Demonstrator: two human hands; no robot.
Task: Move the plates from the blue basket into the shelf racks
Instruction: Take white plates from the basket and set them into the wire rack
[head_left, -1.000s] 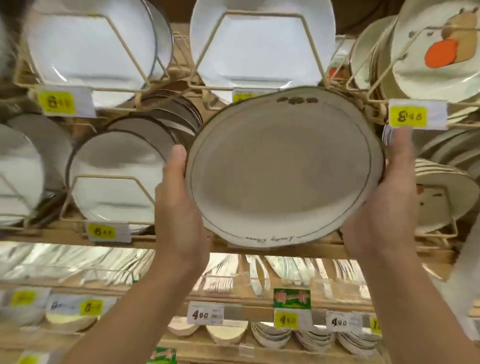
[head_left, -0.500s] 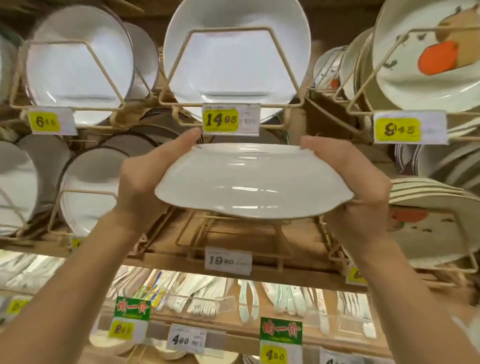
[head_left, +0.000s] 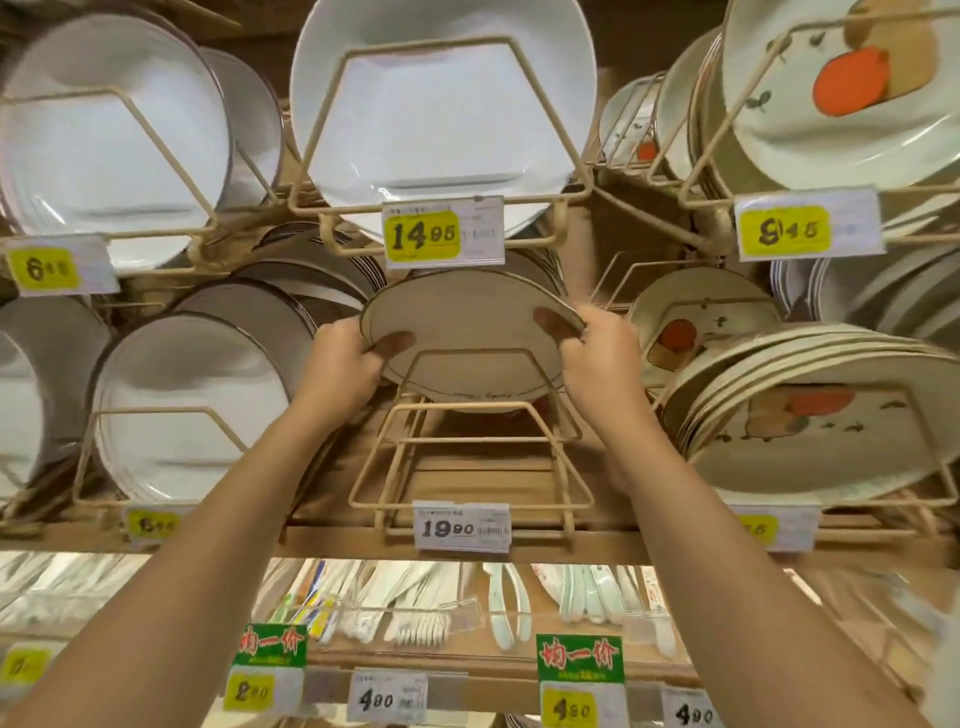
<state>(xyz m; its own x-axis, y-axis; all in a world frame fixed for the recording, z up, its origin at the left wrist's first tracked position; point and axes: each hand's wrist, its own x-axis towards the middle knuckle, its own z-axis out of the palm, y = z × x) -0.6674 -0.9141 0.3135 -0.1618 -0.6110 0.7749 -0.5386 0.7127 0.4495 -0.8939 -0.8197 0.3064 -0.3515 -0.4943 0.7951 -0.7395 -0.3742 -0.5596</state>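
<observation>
A cream plate (head_left: 470, 322) with a thin dark rim line leans face-forward inside the middle wire rack (head_left: 470, 452) on the shelf. My left hand (head_left: 340, 364) grips its left edge, thumb on the face. My right hand (head_left: 597, 358) grips the right edge the same way. The plate's lower edge sits behind the rack's front wires, above the tag reading 19.90. The blue basket is out of view.
Neighbouring racks hold white plates (head_left: 182, 410) on the left and cream plates with an orange motif (head_left: 810, 415) on the right. A large white plate (head_left: 441, 104) stands in the rack above. Cutlery (head_left: 415, 597) lies on the shelf below.
The plate went from flat, underside towards me, to tilted upright and moved deeper into the middle rack. Both hands went forward with it; the view shifted upward.
</observation>
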